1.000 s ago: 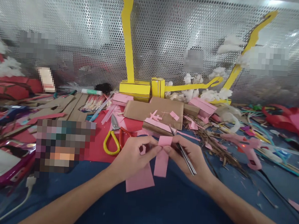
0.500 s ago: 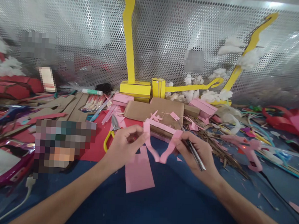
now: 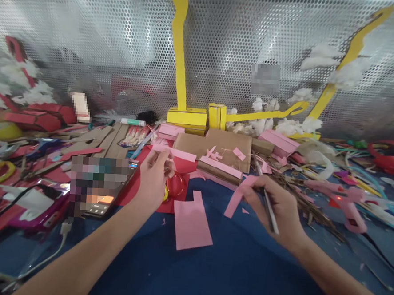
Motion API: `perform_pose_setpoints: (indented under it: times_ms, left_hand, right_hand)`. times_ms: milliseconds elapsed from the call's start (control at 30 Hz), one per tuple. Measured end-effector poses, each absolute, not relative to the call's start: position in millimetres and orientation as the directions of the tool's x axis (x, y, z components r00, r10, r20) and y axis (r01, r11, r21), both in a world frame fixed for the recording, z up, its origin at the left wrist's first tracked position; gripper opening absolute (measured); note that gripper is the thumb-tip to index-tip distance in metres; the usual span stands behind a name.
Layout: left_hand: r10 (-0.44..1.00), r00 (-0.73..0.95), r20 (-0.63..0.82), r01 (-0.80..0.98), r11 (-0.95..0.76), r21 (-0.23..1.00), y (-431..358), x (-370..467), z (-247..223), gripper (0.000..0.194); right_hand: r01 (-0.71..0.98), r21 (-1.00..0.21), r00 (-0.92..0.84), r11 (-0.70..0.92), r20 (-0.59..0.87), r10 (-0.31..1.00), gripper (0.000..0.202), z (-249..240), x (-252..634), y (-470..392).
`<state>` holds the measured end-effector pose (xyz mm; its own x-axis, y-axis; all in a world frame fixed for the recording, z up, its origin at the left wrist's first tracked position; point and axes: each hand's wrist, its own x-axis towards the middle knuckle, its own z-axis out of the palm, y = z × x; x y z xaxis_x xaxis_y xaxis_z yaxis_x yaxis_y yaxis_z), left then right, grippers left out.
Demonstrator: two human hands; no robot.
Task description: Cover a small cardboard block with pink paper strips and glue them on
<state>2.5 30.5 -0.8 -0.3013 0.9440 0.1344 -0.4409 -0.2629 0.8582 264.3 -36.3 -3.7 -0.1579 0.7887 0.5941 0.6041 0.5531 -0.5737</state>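
Note:
My left hand (image 3: 155, 176) is raised at centre left, its fingers pinched on a pink paper strip (image 3: 183, 155) that extends to the right. My right hand (image 3: 273, 205) pinches another pink strip (image 3: 235, 201), which hangs down to the left, and also holds a slim grey tool (image 3: 270, 212) against the palm. Between the hands, a pink paper sheet (image 3: 193, 225) with a narrow tab lies on the dark blue table. Above it sits a cardboard bar with a pink top (image 3: 220, 166). Yellow-handled scissors are partly hidden behind my left hand.
A pink glue gun (image 3: 350, 199) with a cord rests at right, near cardboard scraps. Behind are yellow boxes (image 3: 186, 116) with a tall yellow strip, and a brown cardboard piece (image 3: 197, 145). A phone (image 3: 123, 185), white cable (image 3: 62, 241) and red paper (image 3: 127, 196) lie left.
The hands have moved apart. The pink paper that hung between them as a V is now seen as separate strips, one in each hand. The view has shifted slightly left.

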Motion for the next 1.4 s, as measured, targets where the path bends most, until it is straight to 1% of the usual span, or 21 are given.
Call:
perform_pose_setpoints:
  times_ms: [33, 100, 167, 200, 300, 433, 500, 567, 633, 700, 733, 800, 833, 867, 933, 1000, 1133, 1200, 1233, 1300, 1400]
  left_hand:
    - [0.941, -0.305, 0.143, -0.438, -0.272, 0.857, 31.1, 2.6, -0.6, 0.027]
    - [0.938, -0.303, 0.169, -0.417, -0.290, 0.861, 30.8, 4.0, -0.6, 0.025]
    - [0.934, -0.299, 0.197, -0.398, -0.310, 0.864, 29.5, 5.7, -0.8, 0.024]
    - [0.930, -0.299, 0.212, -0.391, -0.322, 0.862, 28.8, 6.4, -0.7, 0.024]
    - [0.920, -0.316, 0.233, -0.384, -0.348, 0.855, 27.6, 6.8, 0.3, 0.024]
    - [0.910, -0.323, 0.261, -0.376, -0.377, 0.847, 28.3, 5.6, 1.8, 0.024]
    - [0.908, -0.310, 0.283, -0.362, -0.388, 0.848, 29.2, 4.6, 1.1, 0.023]
    - [0.915, -0.273, 0.296, -0.320, -0.376, 0.869, 29.3, 3.7, -1.1, 0.022]
    - [0.931, -0.187, 0.314, -0.217, -0.351, 0.911, 27.2, 3.7, -3.9, 0.021]
    - [0.941, -0.052, 0.334, -0.060, -0.336, 0.940, 22.1, 5.6, -6.6, 0.021]
    - [0.939, 0.025, 0.342, 0.020, -0.342, 0.939, 18.6, 7.4, -7.6, 0.021]
    - [0.925, 0.201, 0.322, 0.106, -0.348, 0.932, 10.9, 12.4, -9.1, 0.021]
    - [0.906, 0.279, 0.317, 0.118, -0.360, 0.925, 7.3, 15.3, -9.7, 0.020]
    - [0.887, 0.323, 0.330, 0.148, -0.392, 0.908, 4.3, 18.0, -10.3, 0.019]
    - [0.852, 0.379, 0.362, 0.201, -0.457, 0.866, 0.6, 22.4, -11.5, 0.016]
    - [0.836, 0.405, 0.371, 0.246, -0.491, 0.836, 0.1, 24.2, -12.5, 0.017]
    - [0.850, 0.389, 0.354, 0.355, -0.493, 0.794, 6.1, 19.7, -9.6, 0.018]
    - [0.862, 0.329, 0.386, 0.472, -0.505, 0.723, 13.2, 15.4, -5.5, 0.014]
    - [0.862, 0.323, 0.392, 0.534, -0.508, 0.676, 18.1, 13.4, -3.6, 0.016]
    - [0.852, 0.328, 0.409, 0.623, -0.520, 0.584, 31.0, 10.7, -1.3, 0.034]
    - [0.815, 0.419, 0.401, 0.642, -0.578, 0.504, 54.9, 11.3, -4.0, 0.059]
  right_hand:
    - [0.598, -0.527, -0.262, 0.604, 0.584, 0.768, 0.015, -4.4, 263.4, -36.1]
    - [0.558, -0.403, -0.493, 0.726, 0.543, 0.680, 0.010, -5.9, 260.9, -35.3]
    - [0.516, -0.277, -0.668, 0.811, 0.463, 0.583, 0.015, -6.8, 258.5, -34.0]
    - [0.512, -0.231, -0.720, 0.828, 0.410, 0.560, 0.020, -6.9, 257.8, -33.2]
    - [0.554, -0.168, -0.768, 0.816, 0.276, 0.578, 0.041, -6.8, 258.4, -30.4]
    - [0.563, -0.144, -0.792, 0.814, 0.184, 0.581, 0.063, -11.2, 263.1, -25.9]
    - [0.556, -0.170, -0.794, 0.813, 0.180, 0.581, 0.067, -14.5, 264.6, -24.2]
    - [0.580, -0.233, -0.745, 0.781, 0.236, 0.624, 0.059, -17.1, 264.5, -23.3]
    - [0.635, -0.367, -0.596, 0.680, 0.328, 0.733, 0.039, -18.4, 262.9, -23.6]
    - [0.633, -0.546, -0.395, 0.549, 0.382, 0.835, 0.021, -18.9, 260.2, -24.7]
    - [0.601, -0.621, -0.323, 0.503, 0.387, 0.864, 0.021, -18.9, 258.4, -25.4]
    - [0.513, -0.714, -0.282, 0.476, 0.384, 0.879, 0.029, -18.7, 254.1, -26.6]
    - [0.474, -0.739, -0.291, 0.478, 0.381, 0.878, 0.030, -18.5, 251.7, -26.9]
    - [0.451, -0.756, -0.301, 0.474, 0.371, 0.878, 0.026, -18.3, 249.4, -27.0]
    - [0.443, -0.776, -0.301, 0.450, 0.344, 0.890, 0.017, -17.8, 245.7, -26.2]
    - [0.450, -0.787, -0.280, 0.422, 0.324, 0.904, 0.019, -17.6, 244.6, -24.5]
    - [0.418, -0.819, -0.209, 0.392, 0.334, 0.919, 0.018, -17.5, 250.8, -21.0]
    - [0.387, -0.839, -0.149, 0.383, 0.352, 0.924, 0.018, -16.3, 255.9, -20.0]
    - [0.367, -0.848, -0.114, 0.384, 0.368, 0.923, 0.018, -15.2, 258.2, -19.6]
    - [0.314, -0.860, -0.038, 0.402, 0.412, 0.910, 0.016, -12.6, 262.1, -18.2]
    - [0.212, -0.876, 0.058, 0.434, 0.454, 0.889, 0.018, -10.0, 266.7, -14.1]
